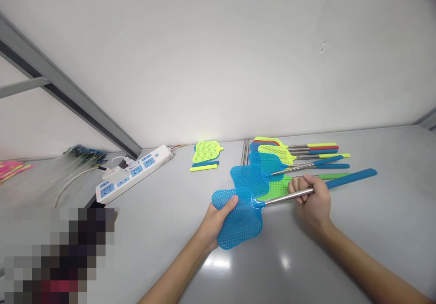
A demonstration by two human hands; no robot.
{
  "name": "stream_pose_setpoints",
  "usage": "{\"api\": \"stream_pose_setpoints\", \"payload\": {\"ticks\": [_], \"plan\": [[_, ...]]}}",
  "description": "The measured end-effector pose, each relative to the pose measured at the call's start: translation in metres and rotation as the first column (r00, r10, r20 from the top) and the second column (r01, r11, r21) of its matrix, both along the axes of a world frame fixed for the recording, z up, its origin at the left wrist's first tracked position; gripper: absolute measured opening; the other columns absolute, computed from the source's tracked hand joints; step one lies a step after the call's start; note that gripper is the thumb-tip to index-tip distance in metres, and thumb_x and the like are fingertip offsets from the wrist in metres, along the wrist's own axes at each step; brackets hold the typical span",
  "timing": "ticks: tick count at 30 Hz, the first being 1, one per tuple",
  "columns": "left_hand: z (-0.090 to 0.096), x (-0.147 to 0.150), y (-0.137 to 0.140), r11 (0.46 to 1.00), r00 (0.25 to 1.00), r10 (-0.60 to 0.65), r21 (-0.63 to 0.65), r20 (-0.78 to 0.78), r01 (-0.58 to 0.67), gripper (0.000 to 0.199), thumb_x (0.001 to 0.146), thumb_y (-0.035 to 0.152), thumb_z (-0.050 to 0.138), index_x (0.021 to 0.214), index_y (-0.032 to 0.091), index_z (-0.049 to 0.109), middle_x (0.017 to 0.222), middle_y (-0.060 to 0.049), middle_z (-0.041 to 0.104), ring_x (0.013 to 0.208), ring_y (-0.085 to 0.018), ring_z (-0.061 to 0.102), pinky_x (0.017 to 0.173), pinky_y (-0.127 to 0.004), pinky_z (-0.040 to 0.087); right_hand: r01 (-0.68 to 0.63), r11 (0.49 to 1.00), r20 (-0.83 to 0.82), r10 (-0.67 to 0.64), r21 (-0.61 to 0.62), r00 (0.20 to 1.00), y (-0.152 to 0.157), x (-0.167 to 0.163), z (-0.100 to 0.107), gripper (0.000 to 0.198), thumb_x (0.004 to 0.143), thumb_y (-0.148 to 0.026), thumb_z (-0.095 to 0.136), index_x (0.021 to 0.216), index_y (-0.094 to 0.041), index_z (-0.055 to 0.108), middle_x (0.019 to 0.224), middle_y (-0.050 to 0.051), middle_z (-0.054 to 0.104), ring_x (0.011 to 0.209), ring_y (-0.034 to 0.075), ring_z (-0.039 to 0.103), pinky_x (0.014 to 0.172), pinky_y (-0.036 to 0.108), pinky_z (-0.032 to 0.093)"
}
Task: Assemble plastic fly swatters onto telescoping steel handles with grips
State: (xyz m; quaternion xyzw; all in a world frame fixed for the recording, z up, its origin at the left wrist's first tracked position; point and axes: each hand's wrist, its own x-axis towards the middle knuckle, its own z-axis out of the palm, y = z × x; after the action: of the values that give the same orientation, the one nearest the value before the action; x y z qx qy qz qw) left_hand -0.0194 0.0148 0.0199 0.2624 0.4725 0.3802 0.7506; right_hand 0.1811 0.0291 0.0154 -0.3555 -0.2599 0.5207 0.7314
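Holding the blue swatter over the table, had the left grip closed on its mesh head (thumb laid on top) and the right grip curled fully round its metal rod, near other swatters.

Blue swatter, left fingers on mesh, right fingers around shaft

Has a bare left hand and a bare right hand, with slim wrists; shows also two slender forearms, uncovered until the edge of view, and a short, rounded left thumbnail.
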Motion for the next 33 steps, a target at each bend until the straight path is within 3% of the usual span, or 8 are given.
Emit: {"api": "stream_pose_setpoints", "payload": {"ticks": [3, 8, 12, 22, 28, 33], "plan": [[-0.003, 0.003, -0.004, 1.0, 1.0, -0.013, -0.002, 0.004, 0.013, 0.029, 0.071, 0.032, 0.059, 0.092, 0.013, 0.058, 0.087, -0.01, 0.066, 0.076, -0.022, 0.062, 0.071, -0.035, 0.048, 0.02, 1.0, -0.05, -0.02, -0.003, 0.999, -0.005, -0.007, -0.002, 0.04, 0.074, -0.02, 0.04, 0.036, -0.018, 0.029, 0.033, -0.004, 0.021, 0.033, 0.008, 0.023, 0.038, 0.025, 0.018], [-0.002, 0.007, -0.007, 1.0, 1.0, -0.01, -0.016, -0.001, 0.01, 0.031, 0.071, 0.032, 0.059, 0.094, 0.012, 0.057, 0.089, -0.012, 0.065, 0.079, -0.023, 0.062, 0.073, -0.034, 0.048, -0.159, 0.975, -0.143, 0.138, -0.153, 0.98, -0.01, -0.019, -0.007, 0.041, 0.073, -0.022, 0.041, 0.036, -0.018, 0.024, 0.034, -0.004, 0.017, 0.033, 0.008, 0.019, 0.037, 0.025, 0.016], [-0.001, 0.008, -0.005, 1.0, 1.0, 0.007, -0.017, 0.008, -0.007, 0.032, 0.071, 0.032, 0.06, 0.095, 0.012, 0.057, 0.089, -0.011, 0.065, 0.078, -0.023, 0.062, 0.072, -0.034, 0.048, -0.18, 0.968, -0.153, 0.154, -0.173, 0.976, -0.01, -0.021, -0.01, 0.04, 0.073, -0.023, 0.041, 0.037, -0.018, 0.025, 0.034, -0.004, 0.017, 0.035, 0.008, 0.018, 0.036, 0.024, 0.014], [0.003, 0.004, 0.003, 1.0, 0.999, 0.01, -0.018, 0.035, -0.009, 0.033, 0.071, 0.033, 0.059, 0.097, 0.013, 0.057, 0.087, -0.011, 0.066, 0.07, -0.022, 0.063, 0.067, -0.036, 0.05, -0.169, 0.962, 0.067, 0.188, -0.216, 0.98, -0.003, -0.016, -0.004, 0.043, 0.077, -0.031, 0.042, 0.038, -0.019, 0.027, 0.036, -0.004, 0.023, 0.036, 0.008, 0.023, 0.036, 0.023, 0.02], [0.003, 0.002, 0.007, 0.997, 0.998, 0.048, 0.063, 0.033, -0.05, 0.031, 0.071, 0.034, 0.058, 0.094, 0.013, 0.059, 0.084, -0.009, 0.066, 0.072, -0.022, 0.062, 0.069, -0.037, 0.049, 0.045, 0.969, 0.205, 0.006, -0.244, 0.979, 0.005, -0.005, -0.002, 0.045, 0.069, -0.035, 0.057, 0.045, -0.019, 0.023, 0.042, -0.008, 0.017, 0.036, 0.005, 0.017, 0.034, 0.021, 0.016], [0.002, -0.006, 0.014, 0.991, 0.999, 0.042, 0.127, -0.001, -0.042, 0.032, 0.073, 0.037, 0.056, 0.086, 0.009, 0.062, 0.08, -0.01, 0.067, 0.067, -0.019, 0.062, 0.067, -0.03, 0.049, 0.089, 0.975, 0.113, -0.067, -0.205, 0.991, 0.013, 0.01, -0.002, 0.039, 0.071, -0.037, 0.055, 0.048, -0.018, 0.03, 0.04, -0.008, 0.024, 0.034, 0.004, 0.021, 0.032, 0.02, 0.018]]}}
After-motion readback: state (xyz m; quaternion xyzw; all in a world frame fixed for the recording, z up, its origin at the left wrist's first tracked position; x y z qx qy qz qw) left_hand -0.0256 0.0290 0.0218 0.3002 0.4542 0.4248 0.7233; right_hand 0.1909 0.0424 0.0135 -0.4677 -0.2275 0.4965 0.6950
